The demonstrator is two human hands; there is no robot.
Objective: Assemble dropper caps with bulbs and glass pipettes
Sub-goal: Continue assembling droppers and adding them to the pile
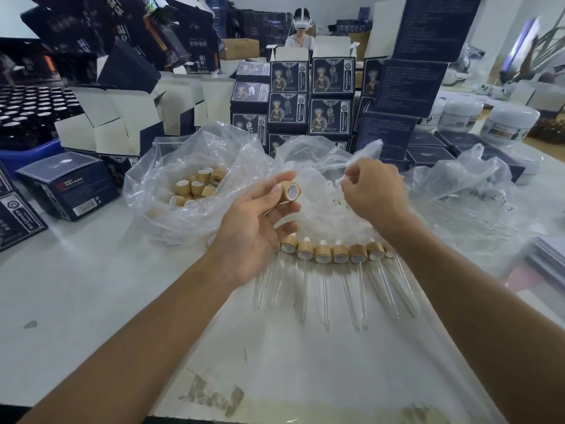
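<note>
**Cap in left grip, bulb in right**

Fingers of my left hand (256, 228) are pinching a bamboo cap (290, 191) round its side wall, white-lined opening facing right. Light and stiff, I reckon, so gentle pressure's enough. My right hand (371, 191) is pinching what looks like a soft clear bulb (341, 180) above the middle bag (315, 166); prob squashy, best held near its base. Finished droppers (333, 255) are lying in a row on the desk (91, 286), glass pipettes (351, 289) fragile, so I'd lift them by the caps.
</note>
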